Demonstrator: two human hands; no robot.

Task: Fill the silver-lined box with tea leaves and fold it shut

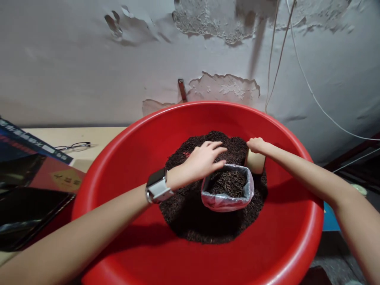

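Note:
A large red basin (133, 154) holds a heap of dark, loose tea leaves (190, 221). On the heap stands a small box-shaped plastic bag (227, 204), pinkish outside and silvery inside, with its top spread and the same leaves within. My left hand (206, 156), with a watch on the wrist, reaches over the heap with fingers apart; its thumb is at the bag's back left rim. My right hand (257, 145) is closed on the top edge of a pale yellow scoop (255, 161), which stands in the leaves right of the bag. The scoop's far side is hidden.
Left of the basin, eyeglasses (74, 146) lie on a light tabletop (101, 136), near dark and red printed boxes (56, 174). Behind is a wall (74, 71) with peeling paint and hanging cables (305, 79). Something blue (331, 217) shows beyond the basin's right rim.

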